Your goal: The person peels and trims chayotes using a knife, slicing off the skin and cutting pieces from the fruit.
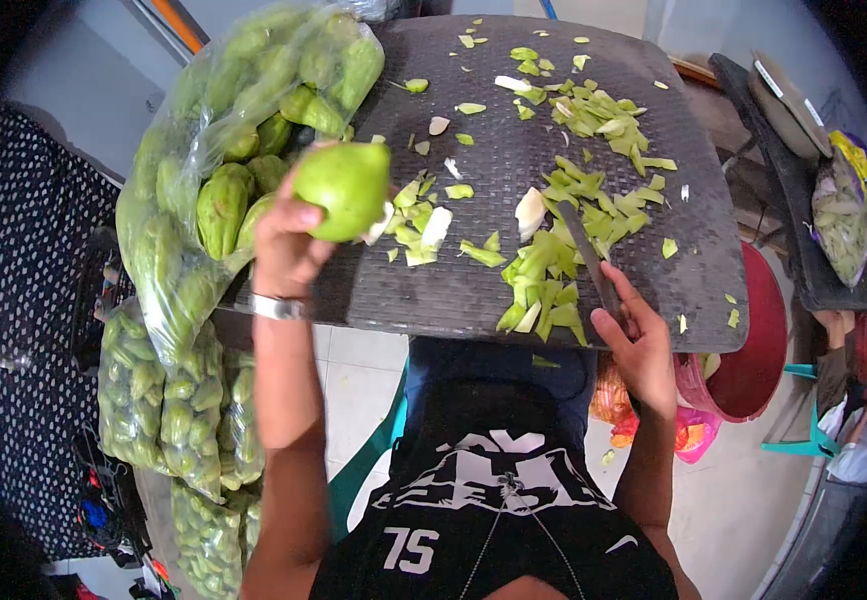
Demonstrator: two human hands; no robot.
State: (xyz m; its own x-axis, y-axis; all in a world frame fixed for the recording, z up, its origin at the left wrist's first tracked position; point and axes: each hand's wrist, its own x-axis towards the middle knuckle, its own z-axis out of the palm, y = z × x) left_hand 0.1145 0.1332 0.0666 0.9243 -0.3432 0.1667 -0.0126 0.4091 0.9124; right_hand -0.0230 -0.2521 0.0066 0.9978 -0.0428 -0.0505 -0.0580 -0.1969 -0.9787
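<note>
My left hand is wrapped round a pale green chayote, lifted over the left part of the dark woven-pattern table. My right hand grips a knife at the table's front edge, its blade angled up and left over a heap of cut green pieces. Beside the left hand, an open clear plastic bag full of whole chayotes rests on the table's left side. A whitish piece lies close to the knife tip. The knife and the chayote are well apart.
More bags of chayotes are stacked on the floor at left. A red tub stands at the table's right. Another dark table at far right bears a filled plastic bag. Scraps spread across the far right tabletop.
</note>
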